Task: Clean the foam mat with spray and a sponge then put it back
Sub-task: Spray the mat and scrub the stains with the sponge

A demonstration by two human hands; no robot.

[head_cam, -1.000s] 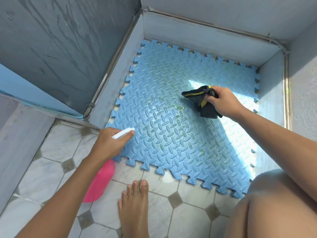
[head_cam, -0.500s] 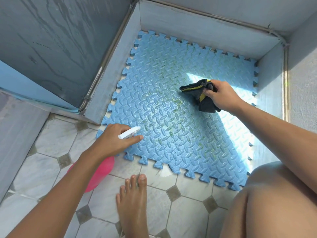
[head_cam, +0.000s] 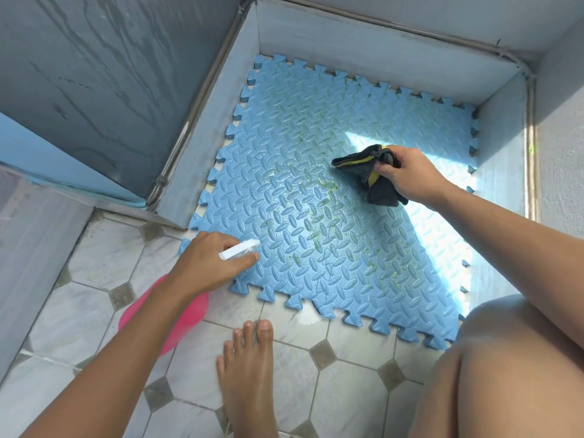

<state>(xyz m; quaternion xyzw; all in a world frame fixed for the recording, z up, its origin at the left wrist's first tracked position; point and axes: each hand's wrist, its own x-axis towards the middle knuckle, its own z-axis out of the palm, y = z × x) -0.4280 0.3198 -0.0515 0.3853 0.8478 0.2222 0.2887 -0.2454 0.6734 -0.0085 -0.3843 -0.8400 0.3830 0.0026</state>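
A blue foam mat [head_cam: 316,197] with a raised tread pattern and toothed edges lies flat in a walled corner recess, marked with greenish stains near its middle. My left hand [head_cam: 208,260] grips a pink spray bottle [head_cam: 186,314] by its white nozzle head [head_cam: 238,249], which points across the mat's near left corner. My right hand [head_cam: 407,175] holds a dark cloth with a yellow stripe [head_cam: 369,172] against the mat's right middle, in a patch of sunlight.
Low grey walls [head_cam: 379,45] close in the mat on the left, far and right sides. Pale octagonal floor tiles [head_cam: 316,390] lie in front, where my bare foot [head_cam: 249,374] stands. My right knee [head_cam: 505,374] fills the lower right.
My left hand with the spray bottle has shifted slightly forward onto the mat's near left corner. My right hand has slid the cloth a little along the mat.
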